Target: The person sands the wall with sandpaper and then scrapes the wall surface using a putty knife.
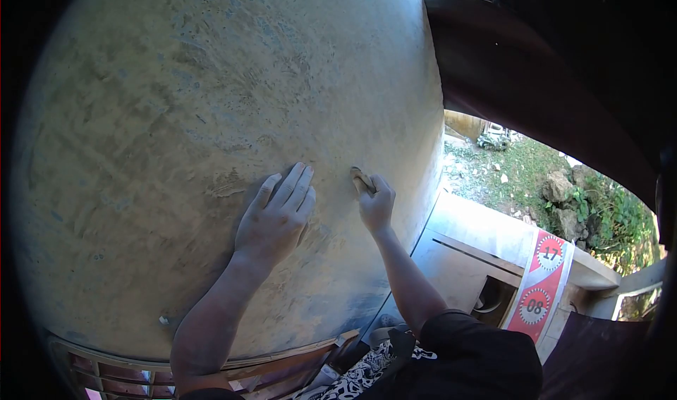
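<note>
A broad, dusty tan-grey surface [162,153] with scuffs and faint bluish patches fills most of the head view; it appears curved through the wide lens. My left hand [277,213] lies on it with fingers stretched out, holding nothing. To its right, my right hand [376,204] is closed on a small, dark-edged tan piece, apparently folded sandpaper [360,179], held against the surface. The fingers partly cover that piece, so its full shape is hidden. A rougher brownish patch [229,183] shows left of my left hand.
Along the bottom left runs a frame with slats [282,366]. At right stands a pale panel [458,238] with a red-and-white strip [543,280] marked 17 and 08. Dark cloth [508,62] hangs above; rocks [558,187] and grass lie beyond.
</note>
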`<state>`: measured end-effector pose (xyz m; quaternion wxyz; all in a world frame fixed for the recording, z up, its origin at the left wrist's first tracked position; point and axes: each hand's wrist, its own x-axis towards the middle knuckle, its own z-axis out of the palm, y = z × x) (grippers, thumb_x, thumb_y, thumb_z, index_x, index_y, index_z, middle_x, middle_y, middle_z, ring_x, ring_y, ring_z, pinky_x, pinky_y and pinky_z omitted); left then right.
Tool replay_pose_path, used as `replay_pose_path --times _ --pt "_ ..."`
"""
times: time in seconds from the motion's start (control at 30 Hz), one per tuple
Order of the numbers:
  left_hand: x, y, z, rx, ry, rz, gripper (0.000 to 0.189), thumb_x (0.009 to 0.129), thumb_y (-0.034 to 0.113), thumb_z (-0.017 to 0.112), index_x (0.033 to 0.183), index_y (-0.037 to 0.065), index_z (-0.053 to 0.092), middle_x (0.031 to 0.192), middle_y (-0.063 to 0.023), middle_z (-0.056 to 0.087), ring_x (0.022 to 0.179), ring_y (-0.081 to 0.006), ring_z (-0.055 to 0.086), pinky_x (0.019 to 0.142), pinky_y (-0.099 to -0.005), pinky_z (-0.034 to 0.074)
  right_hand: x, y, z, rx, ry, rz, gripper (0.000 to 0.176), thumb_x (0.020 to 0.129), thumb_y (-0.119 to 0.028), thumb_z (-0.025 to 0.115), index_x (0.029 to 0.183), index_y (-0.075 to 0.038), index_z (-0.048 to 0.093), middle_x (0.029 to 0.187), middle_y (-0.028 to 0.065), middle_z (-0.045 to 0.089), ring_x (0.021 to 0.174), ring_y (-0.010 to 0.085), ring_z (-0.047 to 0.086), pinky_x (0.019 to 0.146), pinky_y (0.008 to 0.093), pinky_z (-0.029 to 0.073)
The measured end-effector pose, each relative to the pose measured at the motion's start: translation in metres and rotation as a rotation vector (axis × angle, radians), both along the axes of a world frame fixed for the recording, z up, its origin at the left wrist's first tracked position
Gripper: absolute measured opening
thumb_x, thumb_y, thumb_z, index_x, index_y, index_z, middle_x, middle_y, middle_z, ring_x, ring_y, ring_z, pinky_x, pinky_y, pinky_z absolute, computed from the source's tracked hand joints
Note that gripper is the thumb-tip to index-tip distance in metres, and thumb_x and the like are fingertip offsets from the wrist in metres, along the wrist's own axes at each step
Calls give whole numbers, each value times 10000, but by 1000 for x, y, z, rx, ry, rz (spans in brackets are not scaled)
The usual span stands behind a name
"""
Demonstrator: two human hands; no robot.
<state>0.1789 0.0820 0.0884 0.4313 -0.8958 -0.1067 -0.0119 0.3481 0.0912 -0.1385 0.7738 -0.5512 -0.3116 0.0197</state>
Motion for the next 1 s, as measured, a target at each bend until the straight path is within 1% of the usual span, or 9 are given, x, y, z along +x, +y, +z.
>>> replay_pose_path --times 0.03,0.23,0.33,0.43,0.57,0.63,0.73,0.83,1.0 --pt "0 0 -1 5 -3 -4 322 1000 296 572 1237 124 705 1539 -63 570 1486 -183 444 1207 -416 300 3 -3 -1 -255 61 38 220 933 -145 764 842 21 651 695 152 568 634 276 578 603 400 444" --pt "-4 3 -4 4 -3 -10 364 985 298 555 1278 117 673 1553 -79 555 1509 -188 420 1219 -415 284 -19 -1 17 -157 283 178 406 1030 -283 656 768 25 623 660 133 651 575 201 569 595 393 447" --pt "-3 2 -2 -38 -16 -11 360 982 295 556 1267 111 678 1540 -88 566 1505 -191 426 1215 -413 292 -13 23 22 -100 348 97 462 1066 -300 601 715 1 606 584 36 556 547 123 473 543 354 384" --pt "-3 3 -4 -29 -33 -12 322 994 305 583 1236 125 695 1520 -78 581 1475 -181 455 1207 -413 295 -4 35 18 18 520 185 501 1095 -309 563 694 -16 633 587 29 568 536 104 480 535 347 385" --pt "-4 4 -7 -29 -49 -13 315 988 306 590 1224 126 697 1515 -74 584 1478 -179 453 1205 -411 299 -23 24 16 -56 367 57 547 1107 -330 547 662 -23 626 578 27 572 519 110 495 522 346 388" --pt "-3 5 -6 -35 -48 -9 310 985 302 593 1218 127 697 1513 -73 586 1479 -179 451 1204 -411 301 -31 19 16 -132 202 40 572 1113 -350 532 644 -32 610 557 25 566 504 121 518 521 342 405" --pt "-3 4 -7 -49 -53 -12 300 979 296 601 1209 130 700 1506 -67 592 1483 -174 447 1201 -412 306 -22 35 15 -107 354 25 575 1104 -371 533 671 -3 618 525 82 544 490 181 534 536 383 385" --pt "-4 4 -7 -44 -48 -12 303 966 290 617 1205 123 699 1501 -71 596 1483 -178 447 1199 -413 309 -2 46 22 -253 300 -91 597 1109 -386 509 672 0 635 546 114 588 501 236 587 549 412 408" --pt "-2 7 -13 -109 -107 -77 292 953 247 583 1175 96 698 1432 -106 645 1466 -212 476 1198 -402 315 -23 31 19 -223 304 -58 589 1101 -399 499 696 -12 681 589 151 643 555 320 637 589 465 441"
